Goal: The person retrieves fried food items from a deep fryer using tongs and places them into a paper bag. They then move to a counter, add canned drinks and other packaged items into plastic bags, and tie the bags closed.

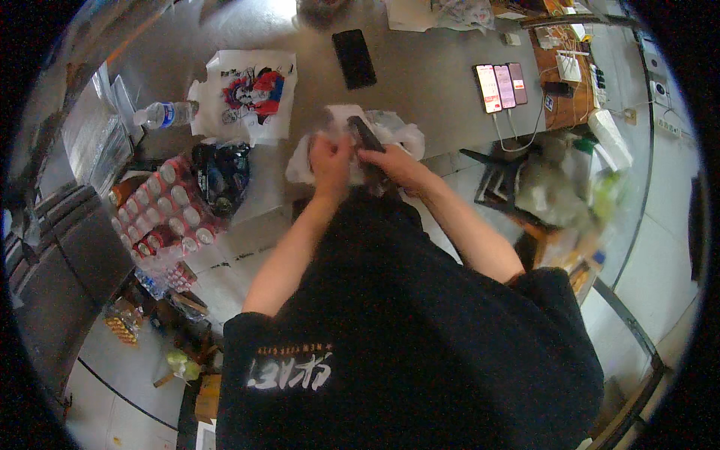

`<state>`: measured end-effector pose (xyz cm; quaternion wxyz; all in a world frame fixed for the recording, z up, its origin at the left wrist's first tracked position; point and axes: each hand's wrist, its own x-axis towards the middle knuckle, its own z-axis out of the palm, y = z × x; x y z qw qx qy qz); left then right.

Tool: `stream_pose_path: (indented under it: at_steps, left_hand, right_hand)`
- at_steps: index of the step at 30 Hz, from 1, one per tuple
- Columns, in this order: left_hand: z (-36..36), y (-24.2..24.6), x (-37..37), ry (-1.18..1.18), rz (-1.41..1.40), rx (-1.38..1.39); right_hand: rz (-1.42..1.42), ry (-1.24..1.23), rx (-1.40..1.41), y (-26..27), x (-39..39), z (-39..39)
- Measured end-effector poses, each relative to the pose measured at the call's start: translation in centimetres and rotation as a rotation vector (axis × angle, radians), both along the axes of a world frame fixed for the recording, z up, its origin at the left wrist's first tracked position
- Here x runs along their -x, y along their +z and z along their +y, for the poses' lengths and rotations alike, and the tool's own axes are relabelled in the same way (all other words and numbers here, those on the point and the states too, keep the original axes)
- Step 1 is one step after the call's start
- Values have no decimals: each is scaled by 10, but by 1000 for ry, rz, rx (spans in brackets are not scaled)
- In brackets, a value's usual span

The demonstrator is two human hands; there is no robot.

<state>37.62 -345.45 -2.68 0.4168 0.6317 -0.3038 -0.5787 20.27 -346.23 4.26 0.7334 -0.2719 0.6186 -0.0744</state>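
Note:
My left hand (331, 160) is at the table's near edge, its fingers curled by a white plastic bag (301, 163); whether it pinches something is blurred. My right hand (396, 163) holds a dark, elongated object (368, 135), its kind unclear, slanting up and left. Between and beyond the hands lies a white item (344, 115), perhaps paper or packaging. Crumpled translucent plastic (408, 135) rests just beyond my right hand. A black phone (354, 59) lies farther back on the grey table (422, 67).
At left are a printed white bag (253, 95), a clear water bottle (167, 115), a black bag (222, 174) and a wrapped pack of cans (166, 208). Several lit phones (488, 89) with cables lie at right. A black chair (495, 174) stands below them.

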Motion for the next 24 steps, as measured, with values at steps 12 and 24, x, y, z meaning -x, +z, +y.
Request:
stream_pose_path:
  at_steps: [12,24]
  left_hand:
    - [-3,9,1,22,-161,18]
    - [30,81,-49,76,-1370,434]
  right_hand:
    - [420,386,462,-12,6,11]
    - [1220,397,1045,-127,177,-79]
